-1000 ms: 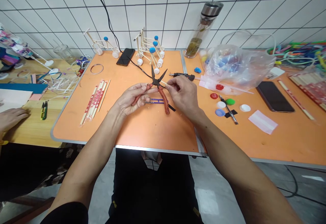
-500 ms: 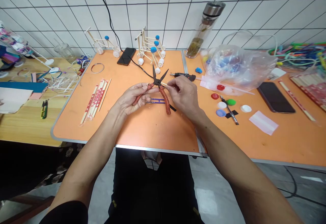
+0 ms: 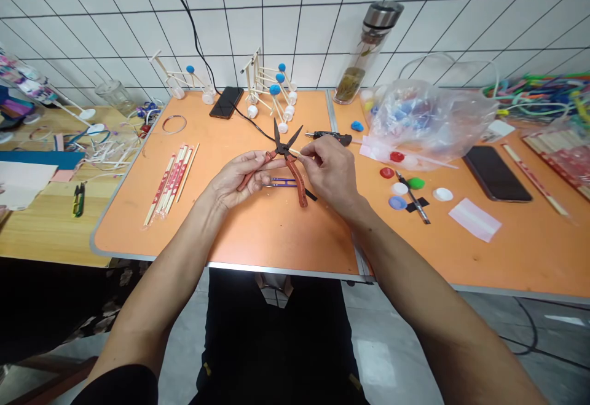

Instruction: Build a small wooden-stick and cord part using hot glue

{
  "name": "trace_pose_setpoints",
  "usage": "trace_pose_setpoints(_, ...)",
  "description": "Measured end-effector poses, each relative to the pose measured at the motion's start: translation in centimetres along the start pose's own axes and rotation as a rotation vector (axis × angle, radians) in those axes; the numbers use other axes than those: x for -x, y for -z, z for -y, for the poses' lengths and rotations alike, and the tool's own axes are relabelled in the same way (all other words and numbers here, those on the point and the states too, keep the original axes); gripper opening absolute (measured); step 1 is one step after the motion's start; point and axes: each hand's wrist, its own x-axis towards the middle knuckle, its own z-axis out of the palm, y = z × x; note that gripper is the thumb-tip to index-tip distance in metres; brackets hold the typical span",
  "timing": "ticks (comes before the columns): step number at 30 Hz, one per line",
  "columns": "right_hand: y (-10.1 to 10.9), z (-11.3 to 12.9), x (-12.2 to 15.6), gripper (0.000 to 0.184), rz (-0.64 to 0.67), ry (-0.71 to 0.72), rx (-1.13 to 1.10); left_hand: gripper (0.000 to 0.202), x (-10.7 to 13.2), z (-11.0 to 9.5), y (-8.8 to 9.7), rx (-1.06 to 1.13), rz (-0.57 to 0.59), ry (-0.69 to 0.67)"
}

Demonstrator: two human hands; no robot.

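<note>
I saw the thumb and fingers of the left hand closed on one handle of the dark metal pliers with red handles. That palm was turned partly up. The other handle slanted down toward me with no hand on it, and the two tips stood wide apart, pointing at the wall. The thumb and first finger of the right hand were pinched together on a thin, pale wooden stick. Its end was by the middle of the pliers, but I could not tell if they touched. The back of the right hand faced up, with its knuckles bent.

The left forearm and the right forearm came in from the two sides and met near the middle. The pliers were up in front of me, over the orange table. Under them I saw a flat purple piece, and near it a small black strip.

Farther out, chopsticks in red and white wrappers lay to the left. Little stick frames with blue balls and white feet stood at the back, near a black phone.
</note>
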Motion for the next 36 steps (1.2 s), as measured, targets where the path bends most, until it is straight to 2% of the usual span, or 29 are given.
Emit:
trace_pose_setpoints(11, -0.6, -0.7, 0.3, 0.019, -0.051, 0.136, 0.045, 0.032, 0.3, -0.1, -0.4, 0.014, -0.018, 0.002)
trace_pose_setpoints(15, -0.6, -0.8, 0.3, 0.019, -0.047, 0.139, 0.102, 0.032, 0.2, 0.0, -0.5, 0.018, -0.017, -0.001)
trace_pose_setpoints(19, -0.1, -0.9, 0.1, 0.019, -0.1, 0.12, 0.135, 0.031, 0.2, 0.0, -0.5, 0.03, -0.03, 0.02)
trace_pose_setpoints(24, 0.4, -1.5, -0.3, 0.014, -0.18, 0.022, 0.056, 0.022, 0.3, -1.4, 0.7, 0.018, -0.195, -0.063)
trace_pose_setpoints(27, 0.3, -1.8, -0.5, 0.014, -0.178, -0.023, 0.027, 0.023, 0.5, -2.8, 1.8, 0.005, -0.35, -0.136)
trace_pose_setpoints(29, 0.2, -2.1, -0.5, 0.012, -0.17, -0.052, 0.001, 0.026, 0.6, -3.4, 2.3, -0.004, -0.411, -0.168)
trace_pose_setpoints(32, 0.0, -2.6, -0.7, 0.013, -0.155, -0.11, -0.027, 0.028, 0.5, -3.8, 2.7, 0.005, -0.428, -0.151)
trace_pose_setpoints(36, -0.1, -3.2, -0.8, 0.017, -0.131, -0.161, -0.042, 0.026, -0.4, -3.2, 2.7, 0.02, -0.45, -0.107)
